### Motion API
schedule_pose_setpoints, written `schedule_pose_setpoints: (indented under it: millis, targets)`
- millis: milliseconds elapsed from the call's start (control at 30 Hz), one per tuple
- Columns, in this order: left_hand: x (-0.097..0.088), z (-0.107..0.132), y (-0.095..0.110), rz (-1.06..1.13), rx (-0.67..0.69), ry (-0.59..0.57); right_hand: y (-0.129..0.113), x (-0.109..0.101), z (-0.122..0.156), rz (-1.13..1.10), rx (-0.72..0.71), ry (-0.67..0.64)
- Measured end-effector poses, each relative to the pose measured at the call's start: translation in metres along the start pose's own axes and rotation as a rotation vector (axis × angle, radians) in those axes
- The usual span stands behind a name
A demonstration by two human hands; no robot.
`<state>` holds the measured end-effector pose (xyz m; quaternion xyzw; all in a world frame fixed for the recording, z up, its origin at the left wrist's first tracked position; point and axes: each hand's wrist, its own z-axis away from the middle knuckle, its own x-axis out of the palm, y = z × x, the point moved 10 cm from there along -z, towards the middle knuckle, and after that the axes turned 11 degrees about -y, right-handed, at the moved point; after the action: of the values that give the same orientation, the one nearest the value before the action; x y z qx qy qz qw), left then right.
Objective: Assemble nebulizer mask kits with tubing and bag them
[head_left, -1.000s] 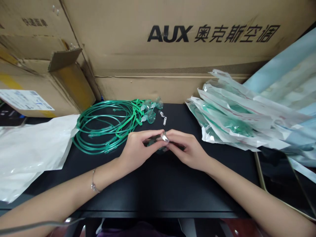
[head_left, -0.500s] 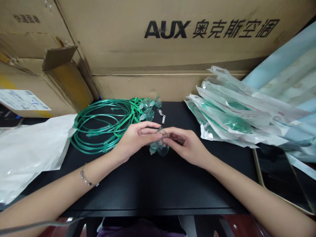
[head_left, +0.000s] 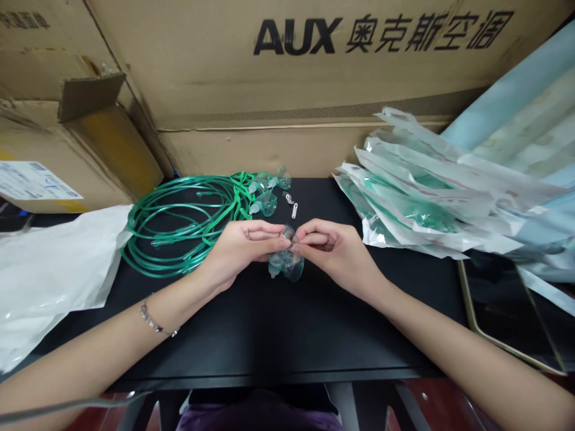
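Observation:
Between my two hands, above the middle of the black table, is a clear green oxygen mask (head_left: 293, 267). My left hand (head_left: 247, 246) pinches its upper part from the left, thumb and fingers pressed together. From the right, my right hand (head_left: 331, 250) pinches the same mask near its top edge; the fingertips of both hands almost meet. What lies right between the fingertips is too small to make out. Just beyond my hands lie small metal strips (head_left: 294, 210). More oxygen masks (head_left: 268, 203) with green straps and coiled green tubing (head_left: 148, 224) rest behind my left hand.
At the right lies a pile of clear and white packets (head_left: 417, 197) with green masks inside, beside a phone (head_left: 507, 311). White plastic packaging (head_left: 58, 263) covers the left side. Cardboard boxes (head_left: 269, 149) wall off the back of the black table (head_left: 269, 341).
The view has shifted slightly. My right fingers have closed to a tighter pinch at the mask's upper edge, and the mask's perforated side shows more. Both hands still hold it.

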<state>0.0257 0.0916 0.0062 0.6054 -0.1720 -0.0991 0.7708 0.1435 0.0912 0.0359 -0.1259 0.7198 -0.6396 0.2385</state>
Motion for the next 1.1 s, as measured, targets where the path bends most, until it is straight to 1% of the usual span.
schedule_pose_setpoints:
  millis: [100,167,267,333,467,633,867,967,1100]
  targets:
    - [0.000,-0.001,-0.001,0.048,-0.005,-0.005,0.006,-0.003,-0.002,-0.148,0.058,-0.009]
    - [0.000,-0.002,-0.002,0.096,-0.016,-0.022,0.009,-0.001,-0.003,-0.187,0.100,-0.072]
    - [0.000,-0.003,-0.004,0.140,-0.018,-0.028,0.008,0.004,-0.004,-0.080,0.132,-0.192]
    - [-0.001,-0.003,-0.005,0.145,-0.013,-0.019,0.004,0.005,-0.004,0.026,0.104,-0.213]
    - [0.000,-0.002,-0.005,0.168,-0.014,-0.018,-0.005,0.003,-0.003,0.132,0.006,-0.129]
    - [-0.002,0.000,-0.001,0.155,-0.024,0.010,-0.011,0.005,-0.001,0.138,-0.082,-0.082]
    - [0.001,0.000,0.001,0.144,-0.021,-0.035,-0.018,0.007,0.001,0.171,-0.125,-0.057]
    - [0.003,-0.001,-0.001,0.142,-0.024,-0.050,-0.021,0.007,0.002,0.237,-0.140,-0.050]
    - [0.002,0.000,0.001,0.127,-0.012,-0.031,-0.025,0.007,0.004,0.331,-0.170,-0.032]
